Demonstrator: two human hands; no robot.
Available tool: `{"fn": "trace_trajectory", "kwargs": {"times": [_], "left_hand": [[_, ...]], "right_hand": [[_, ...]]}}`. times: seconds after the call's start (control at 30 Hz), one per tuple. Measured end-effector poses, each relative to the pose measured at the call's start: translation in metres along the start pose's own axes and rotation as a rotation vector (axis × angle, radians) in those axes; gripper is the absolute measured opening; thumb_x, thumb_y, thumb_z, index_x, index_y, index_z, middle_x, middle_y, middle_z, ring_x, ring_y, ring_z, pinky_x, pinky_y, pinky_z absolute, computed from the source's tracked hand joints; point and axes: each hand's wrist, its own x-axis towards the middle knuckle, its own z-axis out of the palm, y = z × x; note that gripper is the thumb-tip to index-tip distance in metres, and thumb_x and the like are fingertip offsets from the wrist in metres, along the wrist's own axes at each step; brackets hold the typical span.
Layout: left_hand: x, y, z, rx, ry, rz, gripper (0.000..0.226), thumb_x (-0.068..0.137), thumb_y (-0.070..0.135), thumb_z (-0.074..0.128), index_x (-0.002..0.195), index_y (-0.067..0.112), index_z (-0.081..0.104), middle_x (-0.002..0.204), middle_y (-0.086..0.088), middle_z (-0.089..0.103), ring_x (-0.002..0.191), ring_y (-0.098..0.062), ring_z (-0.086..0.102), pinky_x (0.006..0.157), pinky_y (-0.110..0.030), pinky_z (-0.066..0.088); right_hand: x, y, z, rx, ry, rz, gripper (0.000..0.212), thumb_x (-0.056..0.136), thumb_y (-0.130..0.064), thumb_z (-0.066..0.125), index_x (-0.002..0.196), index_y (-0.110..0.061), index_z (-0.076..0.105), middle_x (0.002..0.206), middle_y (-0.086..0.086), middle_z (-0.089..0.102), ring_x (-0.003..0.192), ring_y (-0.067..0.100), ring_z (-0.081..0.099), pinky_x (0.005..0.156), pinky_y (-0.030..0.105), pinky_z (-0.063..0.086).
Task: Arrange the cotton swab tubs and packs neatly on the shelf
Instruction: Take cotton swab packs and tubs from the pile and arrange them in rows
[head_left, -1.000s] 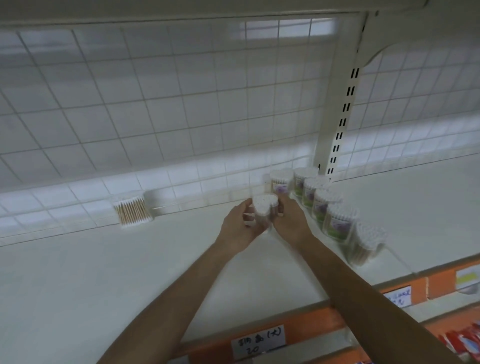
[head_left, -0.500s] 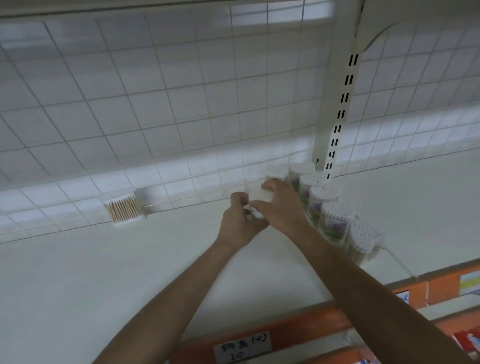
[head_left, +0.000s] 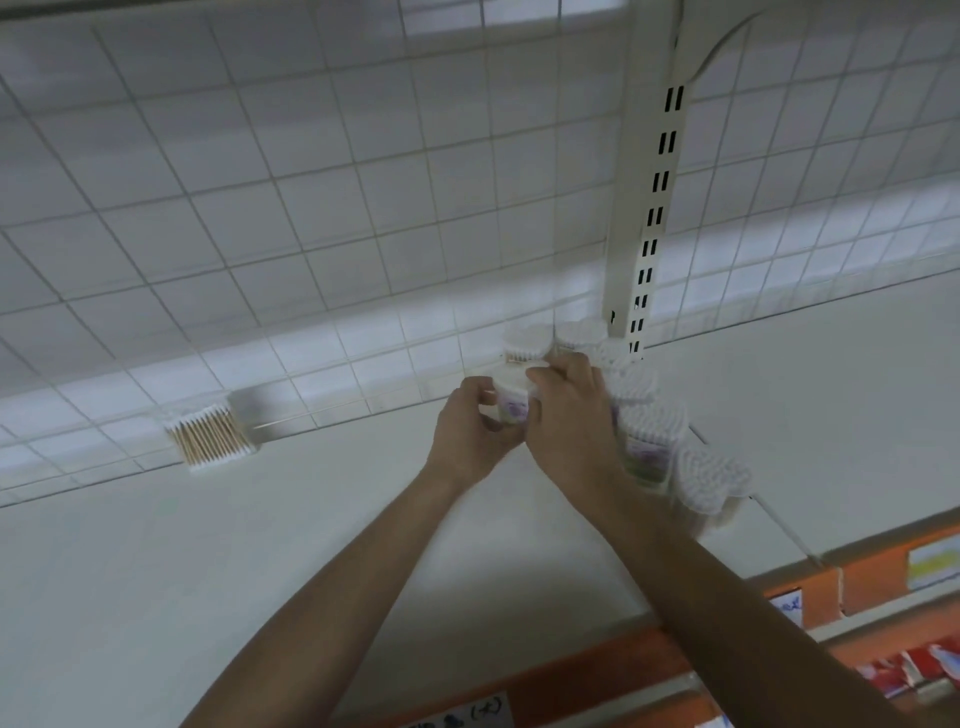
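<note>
A small clear cotton swab tub (head_left: 511, 402) with a purple label stands on the white shelf (head_left: 260, 545), gripped between both hands. My left hand (head_left: 470, 434) curls round its left side and my right hand (head_left: 569, 415) wraps its top and right side. Just behind it stands another tub (head_left: 524, 343). A row of several tubs (head_left: 652, 441) runs from the back wall toward the front edge, right of my right hand. A flat pack of wooden-stick swabs (head_left: 210, 434) lies far left against the back grid.
A wire grid back panel (head_left: 311, 208) closes the shelf's rear. A slotted upright post (head_left: 647, 208) stands behind the tub row. The orange front rail (head_left: 597, 670) carries paper price labels. Red packets (head_left: 914, 670) lie on a lower shelf at bottom right.
Both hands carried the tub back and slightly right, from mid-shelf to just in front of the rear tub beside the row. The view tilted a little.
</note>
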Motion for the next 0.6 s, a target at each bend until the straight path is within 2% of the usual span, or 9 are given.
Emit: {"fn": "trace_trajectory", "kwargs": {"times": [0.13,0.33,0.6], "left_hand": [[0.003,0.001,0.014,0.049,0.051,0.032,0.048,0.071,0.028,0.078,0.106,0.020,0.046,0.101,0.006,0.064,0.068,-0.009,0.065,0.075,-0.038,0.055],[0.010,0.006,0.022,0.094,0.058,0.094,0.047,0.074,0.021,0.074,0.112,0.016,0.048,0.104,0.003,0.063,0.070,-0.016,0.065,0.076,-0.044,0.054],[0.015,0.008,0.028,0.100,0.053,0.094,0.049,0.075,0.021,0.073,0.117,0.017,0.048,0.105,0.005,0.063,0.070,-0.014,0.065,0.075,-0.044,0.055]], "right_hand": [[0.001,0.003,0.001,0.016,-0.040,0.015,0.035,0.087,-0.006,0.051,0.122,-0.006,0.054,0.131,0.014,0.041,0.118,0.028,0.045,0.096,0.034,0.037],[0.001,0.005,0.000,0.031,-0.026,0.017,0.034,0.089,-0.008,0.050,0.122,-0.003,0.053,0.134,0.012,0.038,0.115,0.026,0.049,0.095,0.031,0.040],[0.003,0.012,0.003,0.072,-0.013,0.024,0.031,0.089,-0.008,0.051,0.119,-0.001,0.056,0.128,0.014,0.044,0.113,0.028,0.050,0.093,0.033,0.041]]}}
